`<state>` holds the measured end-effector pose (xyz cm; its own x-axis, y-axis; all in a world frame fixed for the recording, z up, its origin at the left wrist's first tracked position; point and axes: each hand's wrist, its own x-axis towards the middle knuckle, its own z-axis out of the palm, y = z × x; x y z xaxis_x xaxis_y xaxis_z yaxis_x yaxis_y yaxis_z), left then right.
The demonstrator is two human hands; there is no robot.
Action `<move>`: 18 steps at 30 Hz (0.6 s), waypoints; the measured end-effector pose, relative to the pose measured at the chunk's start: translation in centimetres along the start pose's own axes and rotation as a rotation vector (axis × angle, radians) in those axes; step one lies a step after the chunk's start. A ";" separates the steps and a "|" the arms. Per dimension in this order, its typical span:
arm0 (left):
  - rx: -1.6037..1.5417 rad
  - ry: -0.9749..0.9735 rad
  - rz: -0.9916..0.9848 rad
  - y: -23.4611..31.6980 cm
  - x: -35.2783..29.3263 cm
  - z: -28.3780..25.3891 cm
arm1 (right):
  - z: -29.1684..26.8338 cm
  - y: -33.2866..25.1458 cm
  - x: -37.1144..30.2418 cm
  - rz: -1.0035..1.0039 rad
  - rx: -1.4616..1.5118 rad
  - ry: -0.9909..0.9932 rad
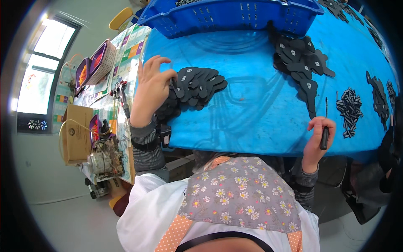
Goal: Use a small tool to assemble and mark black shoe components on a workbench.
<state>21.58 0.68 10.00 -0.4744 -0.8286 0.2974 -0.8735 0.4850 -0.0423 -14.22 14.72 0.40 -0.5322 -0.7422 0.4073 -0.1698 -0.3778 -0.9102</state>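
Here's your heap of flat, dark-grey, rounded-end pieces [195,87], on the blue-covered surface [241,113], just right of your left hand [150,87], the nearer one; its long axis slants from near left to far right; your left thumb and forefinger bunch at its left edge, whether pinching a piece I can't tell; well across, your right hand [317,135] closes round a slim, black-handled metal tool [324,139], shaft pointing away from you, beside a second dark-grey pile's [300,59] narrow tail.
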 end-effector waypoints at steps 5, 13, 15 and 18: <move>-0.239 -0.052 0.022 1.0 0.6 2.4 | -1.4 0.1 0.9 0.029 -0.025 0.108; -0.424 -0.311 -0.114 1.6 1.1 4.3 | -4.2 0.6 2.6 -0.040 -0.069 0.232; -0.371 -0.282 -0.115 2.3 0.7 4.0 | -5.0 1.1 2.9 -0.111 -0.086 0.199; -0.163 -0.059 -0.026 4.6 1.6 3.6 | -5.5 0.4 3.0 -0.130 -0.142 0.267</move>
<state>16.39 0.58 6.84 -0.4612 -0.8543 0.2398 -0.8588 0.4977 0.1213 -20.45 15.38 0.84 -0.6942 -0.5144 0.5035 -0.3543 -0.3647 -0.8611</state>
